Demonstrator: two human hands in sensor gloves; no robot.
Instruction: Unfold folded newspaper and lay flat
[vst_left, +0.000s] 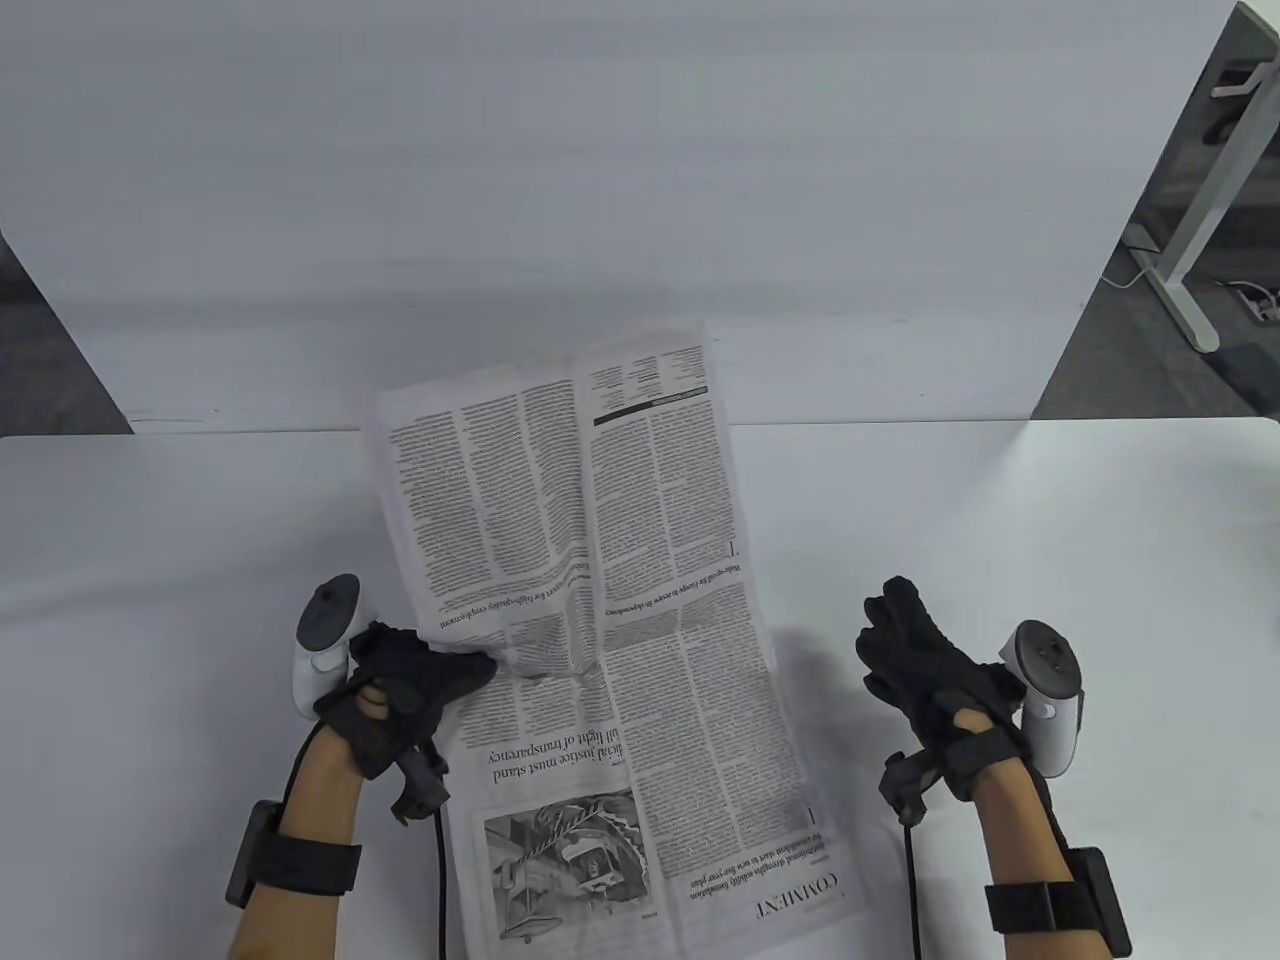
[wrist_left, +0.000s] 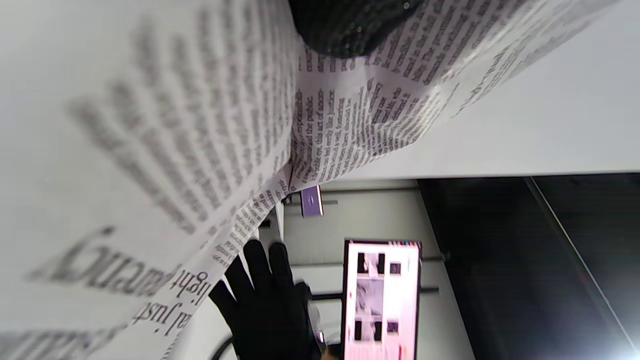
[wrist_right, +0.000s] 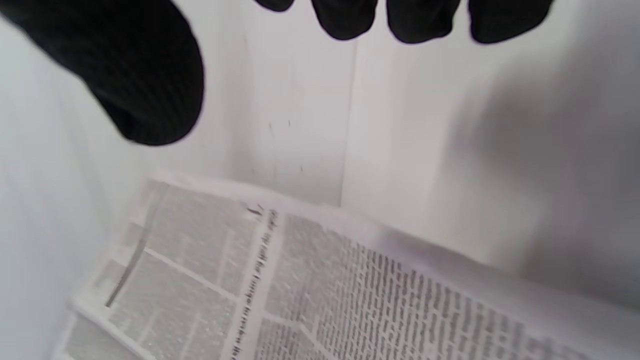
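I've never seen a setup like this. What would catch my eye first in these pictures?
Probably the newspaper, a large printed sheet in the middle of the white table, its far half lifted and creased rather than flat. Next, the black-gloved left hand gripping the paper's left edge, a white tracker strapped to its back. The right hand hangs to the right of the paper, fingers spread and not touching it.

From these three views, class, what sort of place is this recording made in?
Probably an office or lab workspace: a plain white table against a white partition, a desk's metal leg on grey carpet, and a lit monitor behind the newspaper.
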